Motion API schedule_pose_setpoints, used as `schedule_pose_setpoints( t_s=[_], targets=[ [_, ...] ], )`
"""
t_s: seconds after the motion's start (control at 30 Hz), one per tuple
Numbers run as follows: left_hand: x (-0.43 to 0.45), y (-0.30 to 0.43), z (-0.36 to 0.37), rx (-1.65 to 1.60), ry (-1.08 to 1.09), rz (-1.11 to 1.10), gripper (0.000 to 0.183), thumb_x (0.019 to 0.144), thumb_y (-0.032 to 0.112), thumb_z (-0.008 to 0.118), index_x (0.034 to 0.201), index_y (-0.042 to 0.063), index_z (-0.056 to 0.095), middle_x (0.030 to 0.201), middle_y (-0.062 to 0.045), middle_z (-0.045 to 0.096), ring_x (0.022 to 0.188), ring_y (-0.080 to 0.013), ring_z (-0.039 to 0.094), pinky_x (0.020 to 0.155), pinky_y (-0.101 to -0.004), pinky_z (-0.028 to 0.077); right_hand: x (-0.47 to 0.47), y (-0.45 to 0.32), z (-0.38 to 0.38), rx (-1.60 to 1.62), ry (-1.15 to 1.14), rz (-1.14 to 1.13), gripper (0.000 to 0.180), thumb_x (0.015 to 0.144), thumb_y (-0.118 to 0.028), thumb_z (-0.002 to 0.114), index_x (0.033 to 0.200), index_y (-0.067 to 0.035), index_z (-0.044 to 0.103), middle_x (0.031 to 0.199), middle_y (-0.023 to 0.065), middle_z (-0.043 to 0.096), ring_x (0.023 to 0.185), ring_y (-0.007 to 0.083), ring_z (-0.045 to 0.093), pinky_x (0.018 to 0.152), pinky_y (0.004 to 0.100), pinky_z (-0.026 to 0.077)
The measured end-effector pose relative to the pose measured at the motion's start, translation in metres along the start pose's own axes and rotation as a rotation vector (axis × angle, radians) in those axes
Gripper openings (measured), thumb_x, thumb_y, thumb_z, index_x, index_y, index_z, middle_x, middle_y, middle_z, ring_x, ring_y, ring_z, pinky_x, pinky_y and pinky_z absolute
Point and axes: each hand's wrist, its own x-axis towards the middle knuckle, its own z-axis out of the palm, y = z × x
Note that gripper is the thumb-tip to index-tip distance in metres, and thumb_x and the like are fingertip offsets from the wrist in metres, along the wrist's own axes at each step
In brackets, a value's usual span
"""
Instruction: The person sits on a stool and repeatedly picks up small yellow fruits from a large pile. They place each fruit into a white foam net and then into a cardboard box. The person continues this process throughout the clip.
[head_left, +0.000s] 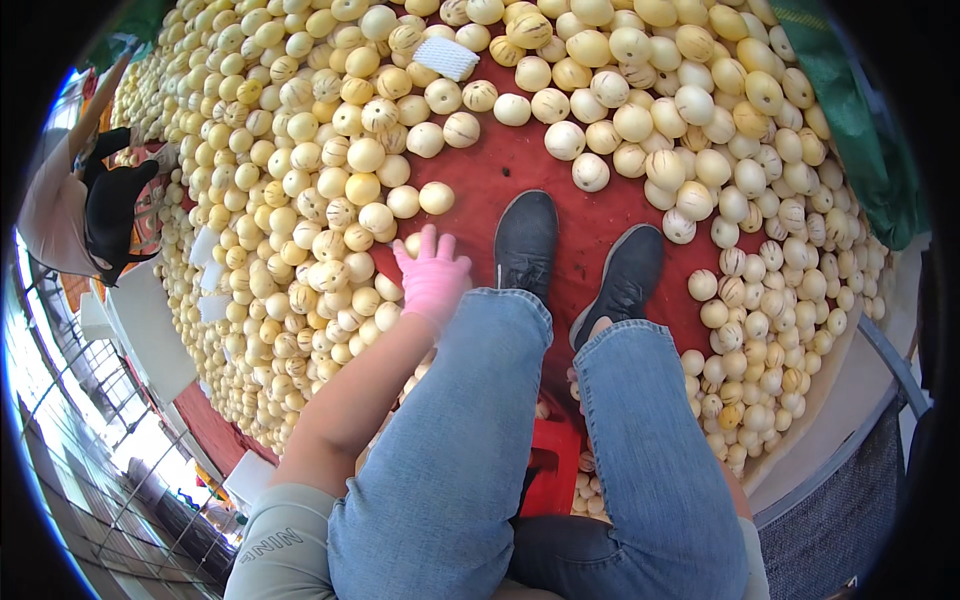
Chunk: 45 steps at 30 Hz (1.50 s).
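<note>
My left hand (429, 279), in a pink glove, reaches past my left knee to the edge of a heap of pepino melons (330, 246). Its fingers are spread, and a pale melon (413, 244) shows between thumb and forefinger. Whether the fingers touch that melon is unclear. Of my right hand (573, 374), only a sliver of pink shows beside my right knee; the leg hides the rest and whatever it may hold. Two melons (436, 198) sit just beyond my left fingertips, on the heap's edge. The fruit is cream to yellow, some with dark purplish streaks.
My dark shoes (527, 244) rest on a red cloth (517, 161) between heaps of melons. A red plastic stool (553, 469) is under me. A white foam net sleeve (445, 58) lies on the fruit. Another person (67, 195) bends at the far left near white boxes (150, 330). Green sheeting (855, 127) hangs right.
</note>
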Motion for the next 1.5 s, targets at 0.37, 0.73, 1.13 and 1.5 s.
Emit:
schedule_pose_setpoints(
  t_s=[0.37, 0.73, 1.13, 1.5],
  targets=[
    [0.005, -0.037, -0.045, 0.054, -0.310, 0.066, 0.057, 0.072, 0.056, 0.073, 0.118, 0.022, 0.070, 0.124, -0.007, 0.057, 0.128, -0.0263, 0.044, 0.099, -0.0495, 0.040, -0.013, 0.012, -0.007, -0.029, -0.024, -0.046, 0.031, 0.087, -0.025, 0.059, 0.115, -0.012, 0.062, 0.098, 0.0142, 0.064, 0.082, 0.0335, 0.065, 0.074, 0.0445, 0.053],
    [-0.092, -0.141, -0.007, 0.183, -0.263, 0.039, 0.041, 0.079, 0.036, 0.068, 0.116, 0.017, 0.068, 0.139, -0.012, 0.051, 0.133, -0.0270, 0.044, 0.109, -0.0472, 0.033, -0.023, 0.022, 0.008, -0.068, -0.057, -0.055, 0.033, 0.087, -0.026, 0.060, 0.118, -0.012, 0.061, 0.098, 0.0143, 0.064, 0.081, 0.0335, 0.065, 0.074, 0.0446, 0.053],
    [-0.052, -0.197, -0.004, -0.193, 0.581, -0.187, 0.052, 0.085, 0.037, 0.068, 0.128, 0.009, 0.060, 0.137, -0.015, 0.054, 0.120, -0.0351, 0.054, 0.102, -0.0449, 0.044, -0.033, 0.044, -0.015, -0.164, -0.064, -0.081, 0.036, 0.087, -0.027, 0.060, 0.120, -0.013, 0.060, 0.099, 0.0143, 0.063, 0.081, 0.0334, 0.065, 0.074, 0.0446, 0.053],
    [0.039, -0.138, -0.071, -0.103, 0.197, -0.297, 0.065, 0.077, 0.051, 0.073, 0.120, 0.004, 0.062, 0.132, -0.008, 0.055, 0.112, -0.0297, 0.057, 0.091, -0.0418, 0.050, -0.114, 0.104, -0.083, -0.243, -0.106, 0.016, 0.038, 0.087, -0.028, 0.061, 0.122, -0.014, 0.060, 0.100, 0.0144, 0.063, 0.080, 0.0334, 0.065, 0.074, 0.0447, 0.053]
  ],
)
